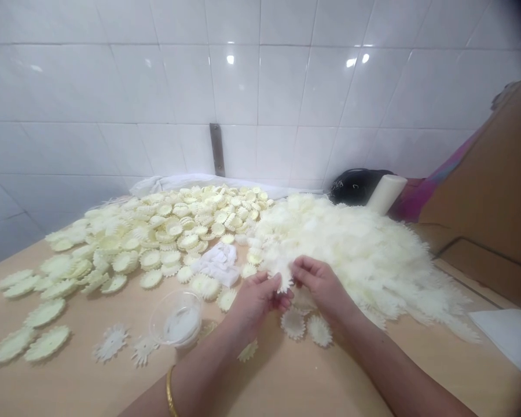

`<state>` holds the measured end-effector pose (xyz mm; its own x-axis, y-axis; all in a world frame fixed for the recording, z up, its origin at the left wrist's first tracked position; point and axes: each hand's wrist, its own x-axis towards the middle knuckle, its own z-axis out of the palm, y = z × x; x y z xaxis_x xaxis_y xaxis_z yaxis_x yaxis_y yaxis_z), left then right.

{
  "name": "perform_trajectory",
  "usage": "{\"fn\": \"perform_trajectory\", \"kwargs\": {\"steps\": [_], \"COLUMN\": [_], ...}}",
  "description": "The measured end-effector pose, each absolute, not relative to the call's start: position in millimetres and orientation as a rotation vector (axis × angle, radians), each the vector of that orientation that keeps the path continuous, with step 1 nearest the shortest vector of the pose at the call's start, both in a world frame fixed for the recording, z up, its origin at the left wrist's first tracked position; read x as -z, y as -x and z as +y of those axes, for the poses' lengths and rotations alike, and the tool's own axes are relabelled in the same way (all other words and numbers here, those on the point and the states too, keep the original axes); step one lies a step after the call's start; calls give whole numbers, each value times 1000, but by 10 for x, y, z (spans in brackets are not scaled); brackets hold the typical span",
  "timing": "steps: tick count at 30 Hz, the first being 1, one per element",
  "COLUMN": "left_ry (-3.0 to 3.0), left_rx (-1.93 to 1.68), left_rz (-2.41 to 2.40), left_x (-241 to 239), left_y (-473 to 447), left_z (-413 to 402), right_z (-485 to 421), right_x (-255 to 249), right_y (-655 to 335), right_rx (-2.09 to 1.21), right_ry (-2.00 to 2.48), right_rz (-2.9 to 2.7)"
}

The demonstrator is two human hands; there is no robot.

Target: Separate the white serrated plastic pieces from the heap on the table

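My left hand (257,296) pinches a cream flower-shaped cutout (283,280) with a toothed edge between thumb and fingers. At the cutout's right edge, the fingertips of my right hand (319,284) are closed on it. Two similar cutouts (319,330) lie on the table just below my hands. Left of my left forearm stands a clear round tub (176,317) with whitish contents. A crumpled white cloth (219,263) lies beyond the tub, and two spiky white cutouts (111,342) rest to its left.
A heap of pale yellow toothed discs (173,231) covers the table's back left. Thin cream cutouts form a large pile (351,249) at right. Behind it are a white cylinder (386,194) and a black bag (356,185). A cardboard box (486,202) stands far right, near the tiled wall (282,87).
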<state>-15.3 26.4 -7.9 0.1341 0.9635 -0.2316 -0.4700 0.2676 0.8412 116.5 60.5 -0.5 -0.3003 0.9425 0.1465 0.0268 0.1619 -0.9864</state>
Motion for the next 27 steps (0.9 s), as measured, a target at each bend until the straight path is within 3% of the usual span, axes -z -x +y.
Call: {"fn": "perform_trajectory", "kwargs": {"steps": [8, 13, 18, 27], "left_ry": [-834, -837, -886, -840], "left_rx": [-1211, -1201, -1246, -1227], "left_rz": [1122, 1159, 1140, 971], "left_x": [183, 158, 145, 156], "left_y": [205, 192, 174, 174], "left_z": [310, 298, 273, 260], "right_z": [660, 682, 585, 556], "right_x": [-65, -27, -81, -59], "right_y": [-1303, -1304, -1244, -1194], "right_rx": [-334, -130, -385, -1535], "right_ry": [1183, 1156, 1034, 816], "right_rz": [-1688, -1792, -1892, -1756]}}
